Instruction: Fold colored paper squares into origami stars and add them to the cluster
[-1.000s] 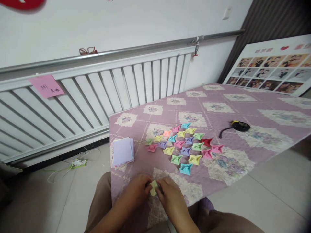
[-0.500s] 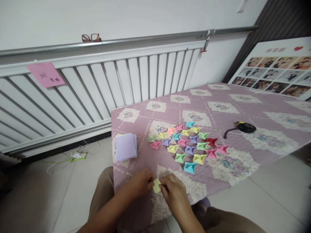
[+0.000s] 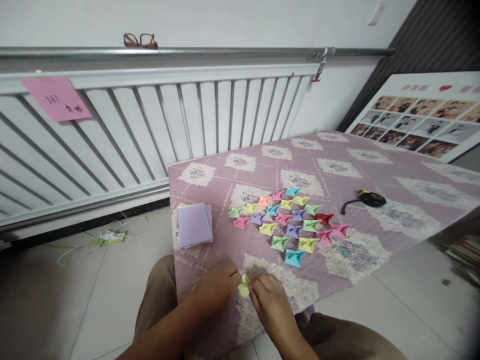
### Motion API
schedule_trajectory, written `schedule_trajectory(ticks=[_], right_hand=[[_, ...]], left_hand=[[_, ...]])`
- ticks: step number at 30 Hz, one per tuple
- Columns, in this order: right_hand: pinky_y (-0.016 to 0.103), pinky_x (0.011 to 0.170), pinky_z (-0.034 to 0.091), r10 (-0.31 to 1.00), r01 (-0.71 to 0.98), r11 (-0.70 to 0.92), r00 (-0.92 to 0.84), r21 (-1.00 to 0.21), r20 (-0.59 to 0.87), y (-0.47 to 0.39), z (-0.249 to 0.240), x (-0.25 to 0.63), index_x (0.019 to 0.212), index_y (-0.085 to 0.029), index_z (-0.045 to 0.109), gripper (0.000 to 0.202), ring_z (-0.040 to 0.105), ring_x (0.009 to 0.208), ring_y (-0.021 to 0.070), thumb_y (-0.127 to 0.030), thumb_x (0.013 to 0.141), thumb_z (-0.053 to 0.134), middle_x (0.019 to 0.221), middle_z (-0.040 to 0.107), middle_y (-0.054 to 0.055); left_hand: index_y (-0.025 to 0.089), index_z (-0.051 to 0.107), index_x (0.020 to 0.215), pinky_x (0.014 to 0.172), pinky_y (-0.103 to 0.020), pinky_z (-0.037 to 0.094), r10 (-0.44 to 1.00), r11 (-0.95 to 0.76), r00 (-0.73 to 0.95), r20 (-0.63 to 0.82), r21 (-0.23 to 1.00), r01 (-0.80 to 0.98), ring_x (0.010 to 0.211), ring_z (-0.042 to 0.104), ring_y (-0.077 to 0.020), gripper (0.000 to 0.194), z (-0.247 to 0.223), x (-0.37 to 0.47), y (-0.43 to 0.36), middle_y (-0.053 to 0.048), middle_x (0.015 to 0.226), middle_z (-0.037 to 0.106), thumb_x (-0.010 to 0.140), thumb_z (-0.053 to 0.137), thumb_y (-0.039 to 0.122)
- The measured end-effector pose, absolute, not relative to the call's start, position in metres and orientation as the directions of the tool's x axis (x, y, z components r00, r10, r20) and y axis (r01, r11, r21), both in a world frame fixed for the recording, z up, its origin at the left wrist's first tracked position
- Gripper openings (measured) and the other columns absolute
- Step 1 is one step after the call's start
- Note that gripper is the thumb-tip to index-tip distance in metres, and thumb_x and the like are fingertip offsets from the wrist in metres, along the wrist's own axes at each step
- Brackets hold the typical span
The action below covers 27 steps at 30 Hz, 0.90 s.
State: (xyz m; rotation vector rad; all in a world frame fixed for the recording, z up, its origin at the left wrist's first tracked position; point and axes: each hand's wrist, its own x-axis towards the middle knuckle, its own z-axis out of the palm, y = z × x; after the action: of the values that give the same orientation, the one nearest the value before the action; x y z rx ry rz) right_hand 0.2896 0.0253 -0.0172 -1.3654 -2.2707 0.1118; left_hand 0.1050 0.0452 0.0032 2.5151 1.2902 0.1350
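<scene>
Between my two hands, near the table's front edge, is a small folded piece of yellow paper (image 3: 244, 286). My left hand (image 3: 221, 285) pinches its left side, and my right hand (image 3: 268, 295) pinches its right side with thumb and fingers. Beyond my hands, several small folded paper boats (image 3: 294, 231) in pink, blue, green, yellow, purple and red stand in slanting rows. To the left lies a stack of square paper sheets (image 3: 195, 225) with a light purple one on top.
A black and yellow object with a strap (image 3: 371, 199) lies on the right of the flowered tablecloth (image 3: 225, 185). A photo board (image 3: 420, 120) leans at the back right. Behind the table runs a white radiator (image 3: 210, 115), with glasses (image 3: 140, 41) on the pipe above.
The camera view has turned slightly. My hands still hold the yellow paper, which now looks narrower and more folded, with a darker opening between its parts.
</scene>
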Motion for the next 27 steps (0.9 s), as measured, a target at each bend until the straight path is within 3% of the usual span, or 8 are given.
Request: schedule_trajectory(ticks=[11,16,22,27], right_hand=[[0.032,0.073,0.043,0.810,0.797,0.554,-0.452,-0.239,0.373,0.017,-0.015,0.292,0.084,-0.022,0.062,0.021,0.055,0.077,0.0180,-0.010,0.089,0.045,0.084,0.063,0.004],[0.036,0.080,0.046,0.812,0.792,0.554,-0.447,-0.256,0.375,0.010,-0.016,0.293,0.099,-0.022,0.064,0.026,0.059,0.085,0.0204,-0.008,0.085,0.047,0.093,0.067,0.005],[0.040,0.091,0.040,0.812,0.847,0.511,-0.419,-0.145,0.407,-0.004,-0.018,0.292,0.112,-0.024,0.061,0.036,0.060,0.099,0.0226,-0.008,0.085,0.045,0.106,0.068,0.005],[0.043,0.093,0.034,0.825,0.865,0.492,-0.427,-0.098,0.371,-0.009,-0.019,0.289,0.122,-0.027,0.056,0.038,0.059,0.101,0.0253,-0.019,0.085,0.052,0.110,0.068,0.004]], left_hand=[[0.017,0.059,0.089,0.072,-0.030,0.041,0.737,-0.674,0.672,0.072,0.160,0.721,0.086,0.050,-0.0191,0.016,0.005,0.092,0.033,-0.004,0.095,0.057,0.094,0.044,0.017],[0.018,0.058,0.101,0.070,-0.030,0.042,0.715,-0.698,0.692,0.095,0.144,0.701,0.084,0.052,-0.0187,0.014,0.003,0.090,0.029,-0.004,0.096,0.059,0.094,0.046,0.018],[0.020,0.050,0.122,0.067,-0.032,0.041,0.688,-0.725,0.722,0.074,0.099,0.681,0.082,0.053,-0.0201,0.028,0.003,0.089,0.024,-0.005,0.098,0.060,0.094,0.048,0.023],[0.018,0.043,0.132,0.076,-0.037,0.040,0.722,-0.691,0.690,0.052,0.097,0.716,0.093,0.053,-0.0236,0.038,0.002,0.091,0.013,-0.009,0.116,0.058,0.095,0.045,0.025]])
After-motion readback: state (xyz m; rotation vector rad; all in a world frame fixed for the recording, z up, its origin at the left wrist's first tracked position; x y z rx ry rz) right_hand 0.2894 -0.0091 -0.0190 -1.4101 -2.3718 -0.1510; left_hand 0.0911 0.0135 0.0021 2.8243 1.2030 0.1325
